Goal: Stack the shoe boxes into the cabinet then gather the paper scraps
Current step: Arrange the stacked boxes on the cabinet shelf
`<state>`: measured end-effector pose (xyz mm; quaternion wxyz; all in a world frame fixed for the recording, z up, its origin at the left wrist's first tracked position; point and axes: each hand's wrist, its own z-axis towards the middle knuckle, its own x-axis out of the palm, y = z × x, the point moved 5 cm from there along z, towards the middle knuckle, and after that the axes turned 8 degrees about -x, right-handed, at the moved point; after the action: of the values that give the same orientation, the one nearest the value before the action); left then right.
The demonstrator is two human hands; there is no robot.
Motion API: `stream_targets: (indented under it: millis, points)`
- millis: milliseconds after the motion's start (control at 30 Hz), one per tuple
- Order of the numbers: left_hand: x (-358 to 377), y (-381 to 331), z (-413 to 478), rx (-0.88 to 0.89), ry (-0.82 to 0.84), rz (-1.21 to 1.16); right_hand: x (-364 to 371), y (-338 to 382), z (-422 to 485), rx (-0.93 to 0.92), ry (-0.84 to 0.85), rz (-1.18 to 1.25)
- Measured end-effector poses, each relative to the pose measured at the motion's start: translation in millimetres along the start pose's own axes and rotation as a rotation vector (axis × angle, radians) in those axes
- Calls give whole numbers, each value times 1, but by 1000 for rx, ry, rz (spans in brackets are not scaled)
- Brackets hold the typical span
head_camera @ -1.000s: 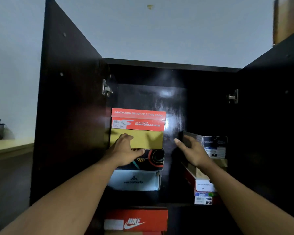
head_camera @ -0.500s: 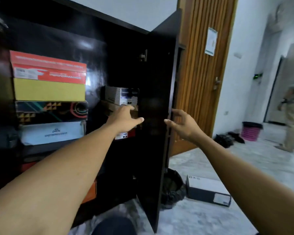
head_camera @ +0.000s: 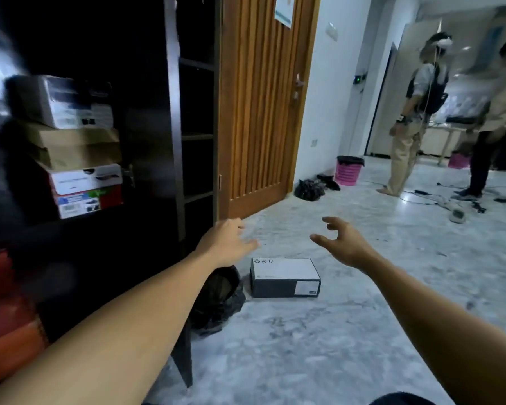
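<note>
Some boxes (head_camera: 79,147) sat stacked in the cabinet (head_camera: 170,83) — one grey shoe box (head_camera: 284,270) lay on the floor (head_camera: 333,331), below left hand (head_camera: 227,244) and right hand (head_camera: 345,244), both empty, fingers loose. Scrap gathering looked undone.

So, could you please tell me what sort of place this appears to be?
Probably the hallway of a home or office: a dark cabinet holding stacked shoe boxes, a slatted wooden door beside it, and a pale stone-look floor with a grey shoe box on it.
</note>
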<state>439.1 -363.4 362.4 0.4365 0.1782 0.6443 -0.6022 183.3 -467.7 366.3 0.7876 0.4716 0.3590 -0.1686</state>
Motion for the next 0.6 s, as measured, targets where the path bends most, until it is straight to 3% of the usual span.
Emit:
stream_targets:
  millis: [333,600]
  points:
    - [247,77,127,-122,205,50,89,-245,55,232,131,-40]
    - [381,161,192,-271,304,71,186,-381,97,292,257,6]
